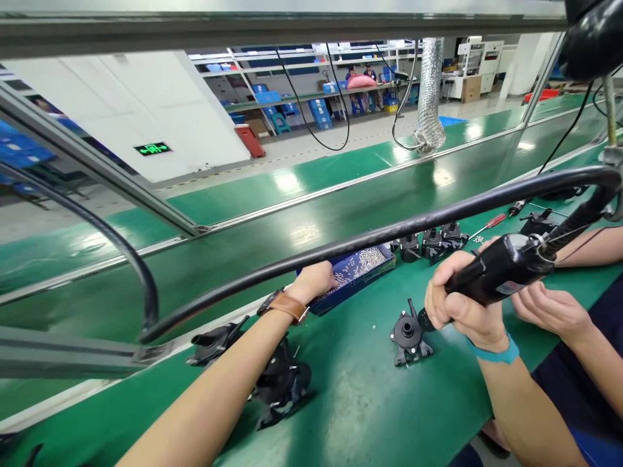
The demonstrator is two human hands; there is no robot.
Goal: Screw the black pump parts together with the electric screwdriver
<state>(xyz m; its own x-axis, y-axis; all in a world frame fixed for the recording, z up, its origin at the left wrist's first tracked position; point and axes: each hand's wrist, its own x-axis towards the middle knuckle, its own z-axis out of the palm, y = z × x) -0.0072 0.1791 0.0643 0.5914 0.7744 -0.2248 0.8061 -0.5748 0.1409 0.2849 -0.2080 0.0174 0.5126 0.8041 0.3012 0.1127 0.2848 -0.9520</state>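
Note:
My left hand (316, 280), with a brown-strapped watch on its wrist, reaches into a blue box (357, 285) of small screws (367, 259). Its fingers are drawn together among the screws; whatever lies between them is hidden. In my right hand (462, 305) is a black electric screwdriver (501, 269), gripped around its body and tilted down to the left. Its front end is beside a black pump-like part (407, 334) standing on the green bench (360, 415). More such black parts (282, 383) lie next to my left forearm.
Several black parts (433, 243) stand behind the box, near a red-handled screwdriver (494, 222). A thick black cable (389, 230) arches across the bench. At the right, a co-worker's hand (555, 308) is close to my right hand. Metal frame bars (97, 143) cross the left side.

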